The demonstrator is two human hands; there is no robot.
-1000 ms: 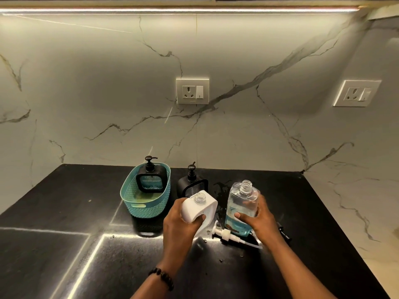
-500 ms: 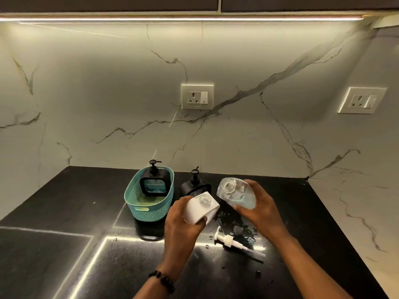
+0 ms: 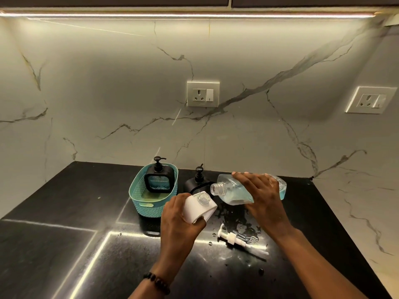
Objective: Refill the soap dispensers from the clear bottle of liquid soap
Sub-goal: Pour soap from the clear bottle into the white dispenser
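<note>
Blue soap is not pouring yet. Right hand [image 3: 262,198] grips the tipped clear bottle [image 3: 234,192]; its mouth sits just above the white dispenser [image 3: 199,207] gripped by the left hand [image 3: 179,225]. Next, tip slowly into that small hole.

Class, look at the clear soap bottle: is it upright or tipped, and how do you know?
Tipped. The clear bottle lies nearly on its side in the right hand, open neck pointing left toward the white dispenser held by the left hand.

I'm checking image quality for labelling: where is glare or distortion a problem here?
Head view: the light strip reflects as bright lines on the black counter; wet patches glint around the white pump; wide-angle bowing curves the wall edges; the clear bottle and both hands stay sharp.
</note>
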